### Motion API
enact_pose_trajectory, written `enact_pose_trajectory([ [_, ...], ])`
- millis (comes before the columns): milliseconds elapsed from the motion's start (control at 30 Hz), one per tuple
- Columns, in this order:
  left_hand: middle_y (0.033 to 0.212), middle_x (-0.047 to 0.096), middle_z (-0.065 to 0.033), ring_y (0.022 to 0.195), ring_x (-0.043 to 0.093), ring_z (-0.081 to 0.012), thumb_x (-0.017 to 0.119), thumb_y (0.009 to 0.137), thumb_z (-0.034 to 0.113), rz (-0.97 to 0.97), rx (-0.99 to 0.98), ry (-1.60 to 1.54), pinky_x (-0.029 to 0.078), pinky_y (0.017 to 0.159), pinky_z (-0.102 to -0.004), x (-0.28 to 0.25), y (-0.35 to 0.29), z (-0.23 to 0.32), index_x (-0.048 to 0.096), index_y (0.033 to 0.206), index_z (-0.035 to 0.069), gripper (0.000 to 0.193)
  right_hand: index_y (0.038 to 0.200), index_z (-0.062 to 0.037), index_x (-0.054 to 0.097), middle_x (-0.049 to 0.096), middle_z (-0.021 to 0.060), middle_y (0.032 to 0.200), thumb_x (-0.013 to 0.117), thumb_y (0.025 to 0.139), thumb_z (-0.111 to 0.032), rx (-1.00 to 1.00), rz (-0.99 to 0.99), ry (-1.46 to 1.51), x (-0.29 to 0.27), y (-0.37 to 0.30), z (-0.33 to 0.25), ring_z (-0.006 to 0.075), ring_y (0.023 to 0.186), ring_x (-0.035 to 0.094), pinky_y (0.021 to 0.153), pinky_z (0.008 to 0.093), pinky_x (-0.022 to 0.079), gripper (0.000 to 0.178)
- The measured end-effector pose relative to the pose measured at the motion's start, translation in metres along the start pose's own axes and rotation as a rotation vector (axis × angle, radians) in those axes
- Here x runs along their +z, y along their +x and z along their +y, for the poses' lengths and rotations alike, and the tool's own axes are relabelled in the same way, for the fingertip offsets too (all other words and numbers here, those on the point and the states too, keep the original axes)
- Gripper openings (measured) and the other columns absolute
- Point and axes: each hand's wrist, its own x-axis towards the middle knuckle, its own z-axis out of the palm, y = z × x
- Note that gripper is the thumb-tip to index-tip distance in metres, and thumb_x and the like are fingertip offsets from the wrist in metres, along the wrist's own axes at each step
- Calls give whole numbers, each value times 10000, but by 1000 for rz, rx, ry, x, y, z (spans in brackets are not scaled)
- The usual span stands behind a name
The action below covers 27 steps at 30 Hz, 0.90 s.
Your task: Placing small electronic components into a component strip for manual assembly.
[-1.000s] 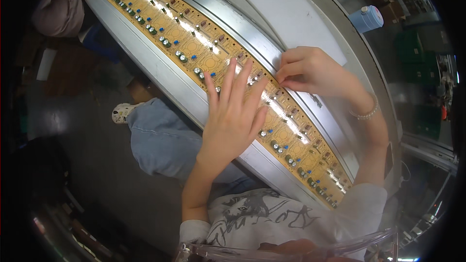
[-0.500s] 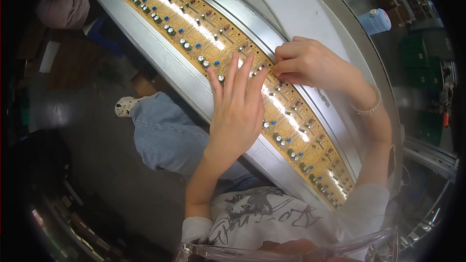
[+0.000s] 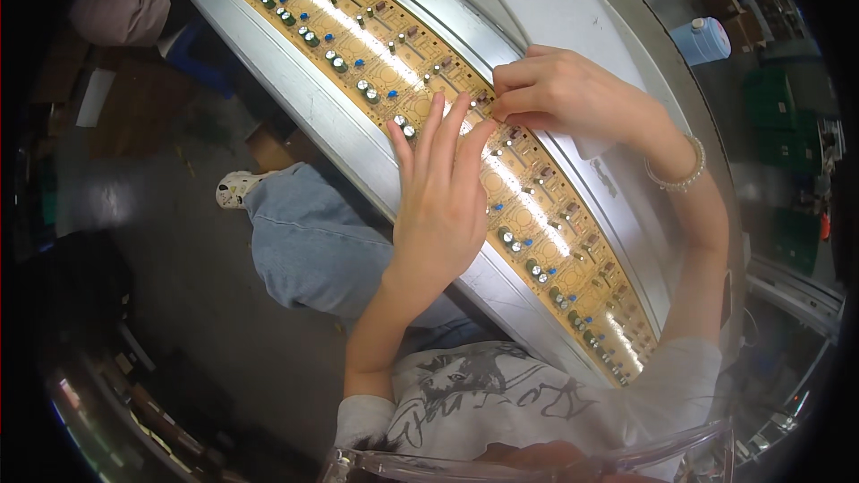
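A long row of tan circuit boards (image 3: 390,64) runs diagonally from far left to near right. Upright round capacitors with silver tops (image 3: 336,61), small blue parts and brown parts stand on them. My left hand (image 3: 438,206) lies across the row, palm down, its fingers stretched and spread among the parts. Beside its fingertips, my right hand (image 3: 573,94) is closed in a pinch at the boards' far edge. Whatever its fingers may hold is hidden. A beaded bracelet (image 3: 677,177) circles my right wrist.
Metal rails (image 3: 295,125) border the boards on both sides. A white panel (image 3: 555,13) lies beyond the far rail. A light blue bottle (image 3: 702,40) stands at the right. Another person's sleeve (image 3: 121,4) shows at the far left end of the row.
The boards have shifted a little toward the far left along the rails. My right hand has moved slightly left and stays pinched. My left hand remains spread over the row.
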Motion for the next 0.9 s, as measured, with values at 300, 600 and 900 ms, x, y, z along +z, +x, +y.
enact_pose_trajectory([
  [300,1480,351,-202,1407,239,-430,491,882,59,-18,10,117,70,1125,-648,8,0,3,538,1264,35,386,761,-57,622,555,18,798,701,703,-67,-40,-8,-206,-6,-5,-11,179,712,510,753,291,435,98],
  [600,1471,332,-263,1399,222,-477,569,895,292,-71,95,336,155,1105,-626,7,5,5,549,1262,53,439,800,8,669,636,57,793,671,801,-49,643,326,-86,-55,-52,35,160,667,570,662,271,469,57],
  [900,1471,316,-286,1398,216,-485,567,904,325,-95,71,263,165,1096,-629,7,2,3,528,1295,42,484,812,13,693,657,65,729,669,798,-40,905,303,24,-43,-62,56,156,624,553,644,264,473,59],
])
